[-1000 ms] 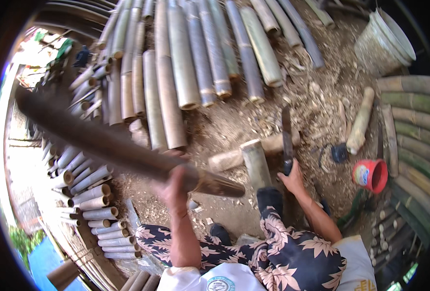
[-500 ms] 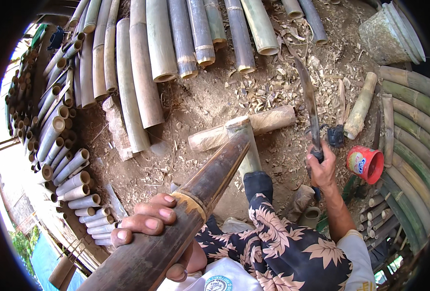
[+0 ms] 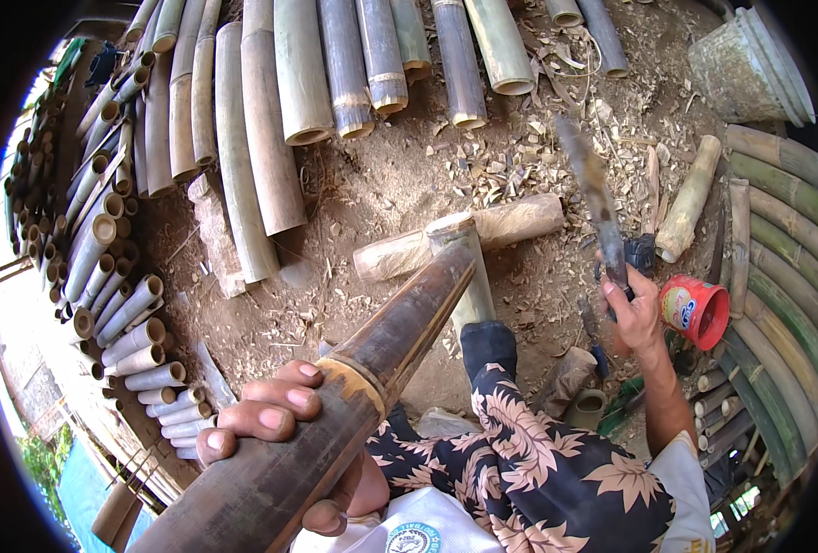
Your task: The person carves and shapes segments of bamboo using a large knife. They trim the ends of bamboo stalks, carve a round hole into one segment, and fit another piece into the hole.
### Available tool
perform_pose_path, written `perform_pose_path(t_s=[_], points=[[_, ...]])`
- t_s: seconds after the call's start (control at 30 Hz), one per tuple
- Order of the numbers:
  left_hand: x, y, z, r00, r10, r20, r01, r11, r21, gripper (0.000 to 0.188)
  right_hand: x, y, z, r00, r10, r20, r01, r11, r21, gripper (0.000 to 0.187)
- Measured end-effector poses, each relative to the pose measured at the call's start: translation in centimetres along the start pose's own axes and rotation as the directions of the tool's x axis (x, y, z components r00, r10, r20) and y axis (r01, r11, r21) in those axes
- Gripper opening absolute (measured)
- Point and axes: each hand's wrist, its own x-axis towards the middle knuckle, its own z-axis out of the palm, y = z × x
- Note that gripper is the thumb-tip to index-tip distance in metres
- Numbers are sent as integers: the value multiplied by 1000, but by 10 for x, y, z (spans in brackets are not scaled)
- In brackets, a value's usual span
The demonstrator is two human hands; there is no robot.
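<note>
Dark-brown, round bamboo pole (image 3: 331,419); long metal-bladed knife (image 3: 601,203) with a black handle.
From here, the pole slants toward half past one, a pale ring circling its joint; the knife, blade blurred, points to eleven.

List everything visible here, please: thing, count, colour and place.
Held bamboo pole: one, dark brown, lower left to centre
Long blade: one, grey, right of centre
Bamboo post: one, pale green, centre
Lying log: one, tan, at post's upper end
Bamboo poles: many, grey, green, tan, top
Bamboo stack: many pieces, greyish, left
Curved poles: several, green and tan, right
Loose log: one, pale, right
Red bucket: one, red, right
Pale bucket: one, whitish, top right
Tool: one, blue handle, right of centre
Wood chips: many, tan, upper centre
Trousers: one, black, bottom
Shirt: one, white, bottom
Left hand: one, around held pole
Right hand: one, around blade's handle
</note>
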Motion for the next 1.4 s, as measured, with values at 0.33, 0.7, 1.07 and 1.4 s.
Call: perform_pose_path(t_s=[0.33, 0.7, 1.07, 1.4], points=[[-3, -1, 16, 999, 32, -7, -31, 999, 37, 83, 33, -13, -38, 654, -228, 721, 737, 408, -539, 21], [-4, 2, 17, 994, 12, -107, -3, 997, 76, 88, 53, -42, 20, 642, -372, 671, 760, 427, -490, 16], [-8, -57, 8, 993, -115, -19, 110, 979, -174, 97, 59, 29, -75, 842, -131, 523, 537, 293, -791, 28], [93, -234, 65, 825, -563, -55, 515, 707, 484, 68, -57, 39, -50, 993, -114, -16, 91, 861, -500, 83]])
